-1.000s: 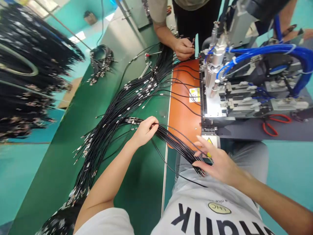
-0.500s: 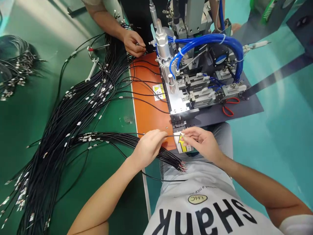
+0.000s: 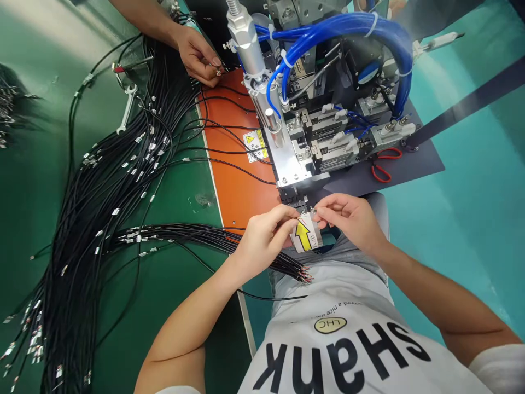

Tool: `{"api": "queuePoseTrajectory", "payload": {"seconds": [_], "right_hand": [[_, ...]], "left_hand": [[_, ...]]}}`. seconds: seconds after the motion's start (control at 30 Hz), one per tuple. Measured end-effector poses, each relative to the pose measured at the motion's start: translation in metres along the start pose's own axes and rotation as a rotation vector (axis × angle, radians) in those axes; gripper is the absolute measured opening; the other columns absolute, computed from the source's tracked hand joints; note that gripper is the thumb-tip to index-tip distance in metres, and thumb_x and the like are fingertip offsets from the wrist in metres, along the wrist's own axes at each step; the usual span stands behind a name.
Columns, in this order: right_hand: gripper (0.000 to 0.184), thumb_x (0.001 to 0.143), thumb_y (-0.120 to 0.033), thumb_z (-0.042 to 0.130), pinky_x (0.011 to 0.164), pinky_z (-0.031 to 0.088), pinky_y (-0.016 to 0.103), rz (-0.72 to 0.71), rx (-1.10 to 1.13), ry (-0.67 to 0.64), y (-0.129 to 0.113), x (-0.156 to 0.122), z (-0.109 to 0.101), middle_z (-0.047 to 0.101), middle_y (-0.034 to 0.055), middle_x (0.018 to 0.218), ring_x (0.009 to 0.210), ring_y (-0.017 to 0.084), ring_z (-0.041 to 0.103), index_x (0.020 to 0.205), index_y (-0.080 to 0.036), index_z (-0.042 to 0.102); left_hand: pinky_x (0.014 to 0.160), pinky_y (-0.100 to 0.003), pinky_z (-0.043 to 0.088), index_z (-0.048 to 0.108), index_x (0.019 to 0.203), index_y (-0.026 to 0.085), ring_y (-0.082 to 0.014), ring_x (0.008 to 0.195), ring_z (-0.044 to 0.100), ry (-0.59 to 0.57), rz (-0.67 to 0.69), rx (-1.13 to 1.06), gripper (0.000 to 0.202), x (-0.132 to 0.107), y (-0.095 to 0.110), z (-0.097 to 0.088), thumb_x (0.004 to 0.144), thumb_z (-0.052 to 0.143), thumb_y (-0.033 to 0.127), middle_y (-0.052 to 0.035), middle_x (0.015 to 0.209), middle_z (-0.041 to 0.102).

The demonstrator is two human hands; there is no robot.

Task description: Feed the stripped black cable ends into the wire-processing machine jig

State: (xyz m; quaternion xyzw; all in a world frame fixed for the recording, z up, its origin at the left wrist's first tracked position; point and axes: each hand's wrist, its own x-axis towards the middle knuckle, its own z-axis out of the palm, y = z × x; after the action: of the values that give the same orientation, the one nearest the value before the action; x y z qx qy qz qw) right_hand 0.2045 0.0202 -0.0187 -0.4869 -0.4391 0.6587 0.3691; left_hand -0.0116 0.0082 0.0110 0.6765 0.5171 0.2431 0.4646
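My left hand (image 3: 262, 241) is closed in a pinch on the end of a black cable, and thin red and white wires show past its fingertips. Just to the right, my right hand (image 3: 355, 219) has thumb and forefinger pressed together near those wires; what it pinches is too small to make out. Both hands are over a label with a yellow arrow (image 3: 303, 235), at the front edge of the machine (image 3: 287, 158). Below my left wrist runs a bundle of black cables (image 3: 213, 235), its stripped ends (image 3: 304, 273) lying by my lap.
Another person's hand (image 3: 200, 57) works at the far side of the orange plate (image 3: 229, 180). Many black cables (image 3: 77, 262) cover the green table (image 3: 184, 328). A wrench (image 3: 128, 109) lies on them. Red-handled scissors (image 3: 383, 169) and blue hoses (image 3: 348, 33) are at right.
My hands have moved slightly up and closer to the machine's front edge. The black cable stretched between them before; now thin wires show there. The view has shifted a little.
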Motion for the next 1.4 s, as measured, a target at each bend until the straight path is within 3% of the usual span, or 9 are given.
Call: {"api": "queuePoseTrajectory", "payload": {"seconds": [0.17,0.33,0.47,0.6,0.83,1.17,1.27,1.4], "right_hand": [[0.026,0.078,-0.040,0.079,0.067,0.058,0.029,0.069,0.079,-0.134,0.003,0.002,0.000,0.074,0.0024,0.082,0.066,0.014,0.067,0.091,-0.019,0.072],[0.022,0.075,-0.037,0.081,0.063,0.055,0.027,0.054,0.055,-0.123,0.008,0.005,0.008,0.070,-0.0008,0.073,0.063,0.014,0.065,0.085,-0.020,0.072],[0.017,0.081,-0.035,0.076,0.060,0.053,0.026,0.011,0.038,-0.103,0.012,0.005,0.016,0.069,-0.0007,0.074,0.062,0.014,0.065,0.084,-0.019,0.069],[0.014,0.083,-0.033,0.073,0.060,0.052,0.027,-0.016,-0.001,-0.097,0.012,0.003,0.018,0.067,-0.0009,0.076,0.063,0.013,0.064,0.084,-0.020,0.068],[0.011,0.086,-0.030,0.069,0.061,0.050,0.028,-0.051,-0.069,-0.118,0.009,0.000,0.018,0.065,-0.0013,0.074,0.064,0.014,0.063,0.083,-0.020,0.065],[0.011,0.086,-0.030,0.070,0.058,0.046,0.026,-0.084,-0.200,-0.081,0.011,0.002,0.014,0.070,0.0005,0.078,0.065,0.014,0.062,0.090,-0.020,0.070],[0.013,0.087,-0.029,0.070,0.061,0.049,0.028,-0.104,-0.210,-0.010,0.008,0.001,0.011,0.072,0.0019,0.084,0.068,0.015,0.064,0.096,-0.021,0.073],[0.009,0.088,-0.026,0.069,0.061,0.048,0.028,-0.201,-0.287,0.054,0.004,-0.001,0.012,0.074,0.0027,0.091,0.072,0.015,0.065,0.092,-0.022,0.076]], "left_hand": [[0.057,-0.023,0.054,0.065,0.099,0.022,-0.0145,0.069,0.067,0.078,-0.037,-0.066,0.012,0.000,0.000,0.006,0.093,0.058,0.031,-0.0015,0.080,0.069],[0.054,-0.023,0.051,0.063,0.097,0.022,-0.0128,0.061,0.064,0.102,-0.047,-0.116,0.010,0.000,0.001,0.012,0.092,0.061,0.031,0.0001,0.072,0.065],[0.060,-0.025,0.053,0.064,0.102,0.021,-0.0130,0.068,0.063,0.111,-0.090,-0.242,0.014,0.002,0.002,0.016,0.092,0.062,0.030,-0.0018,0.078,0.066],[0.048,-0.022,0.049,0.068,0.097,0.020,-0.0106,0.062,0.058,0.092,-0.189,-0.412,0.016,0.007,0.003,0.016,0.088,0.066,0.033,-0.0043,0.087,0.066],[0.043,-0.023,0.045,0.066,0.089,0.019,-0.0071,0.043,0.044,0.037,-0.331,-0.664,0.017,0.010,-0.003,0.015,0.083,0.073,0.033,0.0050,0.052,0.049],[0.040,-0.018,0.034,0.064,0.083,0.016,-0.0038,0.041,0.035,0.086,-0.443,-0.762,0.020,0.011,-0.009,0.023,0.081,0.074,0.033,0.0075,0.048,0.043],[0.040,-0.017,0.033,0.064,0.083,0.017,-0.0034,0.041,0.034,0.093,-0.447,-0.775,0.020,0.011,-0.010,0.024,0.081,0.075,0.034,0.0075,0.049,0.042],[0.039,-0.016,0.035,0.064,0.083,0.017,-0.0033,0.042,0.036,0.100,-0.451,-0.776,0.021,0.010,-0.010,0.024,0.081,0.075,0.035,0.0069,0.052,0.045]]}}
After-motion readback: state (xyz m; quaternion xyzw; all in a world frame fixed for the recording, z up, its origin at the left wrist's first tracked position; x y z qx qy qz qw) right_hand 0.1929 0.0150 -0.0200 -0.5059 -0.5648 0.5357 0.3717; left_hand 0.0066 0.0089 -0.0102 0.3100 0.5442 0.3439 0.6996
